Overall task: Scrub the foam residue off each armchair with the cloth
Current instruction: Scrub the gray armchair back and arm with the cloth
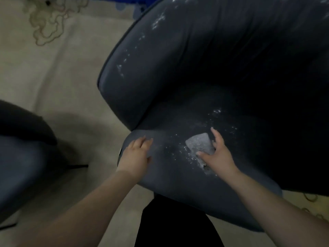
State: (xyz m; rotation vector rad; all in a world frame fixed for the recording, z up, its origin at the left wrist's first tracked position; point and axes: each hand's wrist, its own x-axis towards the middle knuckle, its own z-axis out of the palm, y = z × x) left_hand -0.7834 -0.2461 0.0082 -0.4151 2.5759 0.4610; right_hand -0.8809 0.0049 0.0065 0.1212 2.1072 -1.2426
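Note:
A dark blue-grey armchair (187,72) fills the middle and right of the view. White foam specks (179,150) dot its seat, and more foam (157,22) streaks the left armrest and backrest. A pale grey cloth (200,142) lies on the seat among the specks. My right hand (219,154) holds the cloth down on the seat, thumb at its near edge and fingers along its right side. On the seat's front left edge rests my left hand (136,154), its fingers loosely spread.
A second dark armchair (19,157) stands at the left edge, partly out of view. Both chairs stand on a beige carpet (58,82) with a curly pattern at the top left. My dark trouser leg (176,223) is below the seat's front.

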